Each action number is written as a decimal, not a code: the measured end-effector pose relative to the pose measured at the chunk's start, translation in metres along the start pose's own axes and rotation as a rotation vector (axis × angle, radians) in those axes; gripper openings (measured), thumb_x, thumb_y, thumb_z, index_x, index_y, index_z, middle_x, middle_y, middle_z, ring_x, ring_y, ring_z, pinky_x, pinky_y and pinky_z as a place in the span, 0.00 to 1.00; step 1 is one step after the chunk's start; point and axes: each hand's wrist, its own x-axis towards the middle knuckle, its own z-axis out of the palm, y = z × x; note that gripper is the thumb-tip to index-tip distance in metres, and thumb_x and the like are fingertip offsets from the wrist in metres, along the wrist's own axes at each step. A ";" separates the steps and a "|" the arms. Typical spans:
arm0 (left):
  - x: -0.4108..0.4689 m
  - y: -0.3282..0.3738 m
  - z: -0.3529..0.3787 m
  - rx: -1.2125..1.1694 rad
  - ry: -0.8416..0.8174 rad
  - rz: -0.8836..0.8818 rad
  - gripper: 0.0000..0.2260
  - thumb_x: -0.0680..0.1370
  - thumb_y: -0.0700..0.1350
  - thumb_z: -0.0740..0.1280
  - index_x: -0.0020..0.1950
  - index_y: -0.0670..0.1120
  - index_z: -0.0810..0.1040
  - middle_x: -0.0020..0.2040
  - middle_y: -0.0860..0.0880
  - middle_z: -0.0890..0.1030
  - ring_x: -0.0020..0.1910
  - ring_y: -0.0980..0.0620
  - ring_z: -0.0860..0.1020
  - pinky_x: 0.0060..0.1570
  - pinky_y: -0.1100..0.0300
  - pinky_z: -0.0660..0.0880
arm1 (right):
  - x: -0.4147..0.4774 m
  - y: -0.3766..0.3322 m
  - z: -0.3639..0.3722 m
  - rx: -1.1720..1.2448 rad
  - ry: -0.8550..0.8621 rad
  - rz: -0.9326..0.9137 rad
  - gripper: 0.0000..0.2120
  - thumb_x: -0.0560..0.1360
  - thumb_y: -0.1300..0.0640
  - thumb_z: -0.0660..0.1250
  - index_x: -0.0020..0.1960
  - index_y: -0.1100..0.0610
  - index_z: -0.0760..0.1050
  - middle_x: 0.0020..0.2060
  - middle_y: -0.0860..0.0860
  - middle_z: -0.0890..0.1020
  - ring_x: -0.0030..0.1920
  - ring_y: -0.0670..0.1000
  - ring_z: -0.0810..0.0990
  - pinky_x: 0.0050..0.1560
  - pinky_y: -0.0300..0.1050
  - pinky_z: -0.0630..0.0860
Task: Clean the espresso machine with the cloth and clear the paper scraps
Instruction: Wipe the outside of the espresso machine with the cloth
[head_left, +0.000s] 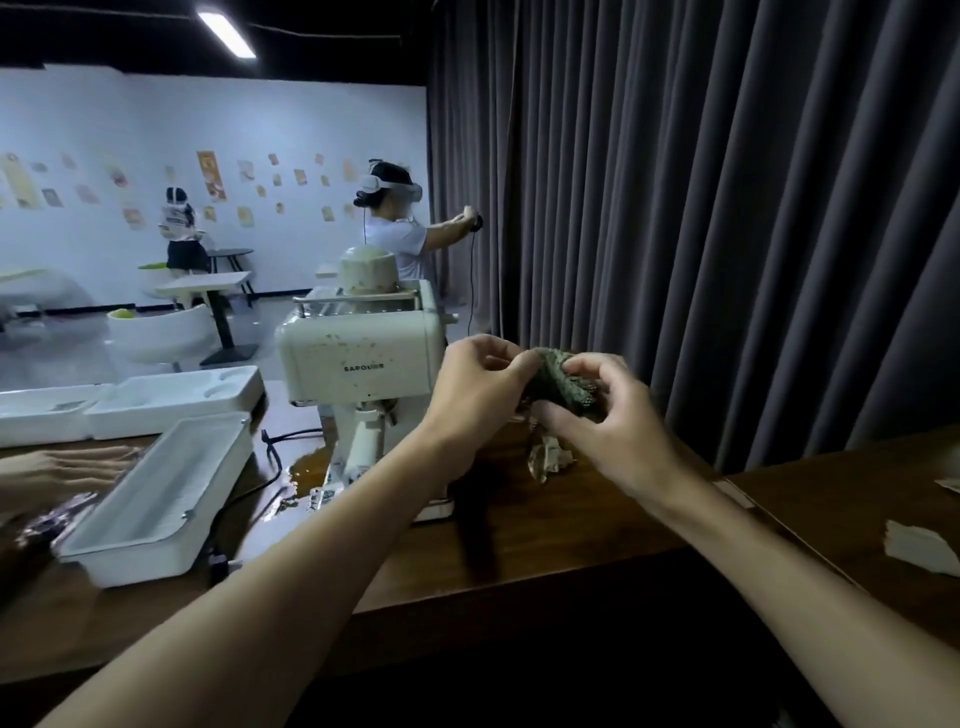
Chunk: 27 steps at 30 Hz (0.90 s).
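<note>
Now | left hand grip, right hand grip | both pinching cloth

One head-worn wide-angle view looks forward and slightly down from above a dark wooden counter, whose near edge crosses the lower frame. Both forearms reach in from the bottom corners, so the left hand and right hand sit close, near the centre. The cream espresso machine stands just beyond them, left of centre. A grey curtain fills the right half nearby; on the far left the view opens to a distant white wall. Straight lines bow toward the edges.
</note>
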 end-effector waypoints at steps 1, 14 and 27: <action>0.001 0.002 -0.009 0.007 -0.031 0.009 0.04 0.80 0.43 0.69 0.47 0.44 0.81 0.40 0.47 0.84 0.38 0.53 0.83 0.32 0.62 0.78 | 0.002 -0.003 0.009 0.000 0.021 -0.015 0.25 0.65 0.44 0.75 0.57 0.52 0.73 0.55 0.52 0.76 0.57 0.50 0.78 0.57 0.53 0.78; 0.048 -0.017 -0.181 0.944 -0.082 0.510 0.25 0.76 0.49 0.70 0.72 0.58 0.68 0.72 0.50 0.67 0.72 0.47 0.63 0.69 0.43 0.61 | 0.032 -0.041 0.116 -0.246 0.301 -0.213 0.12 0.68 0.69 0.72 0.50 0.58 0.79 0.52 0.51 0.75 0.53 0.37 0.73 0.52 0.25 0.68; 0.072 -0.041 -0.242 0.809 -0.402 0.466 0.49 0.69 0.41 0.79 0.77 0.67 0.53 0.75 0.57 0.65 0.75 0.54 0.61 0.74 0.46 0.65 | 0.057 -0.031 0.141 -0.706 0.288 -0.400 0.16 0.72 0.61 0.70 0.59 0.60 0.79 0.60 0.56 0.74 0.59 0.57 0.73 0.61 0.53 0.73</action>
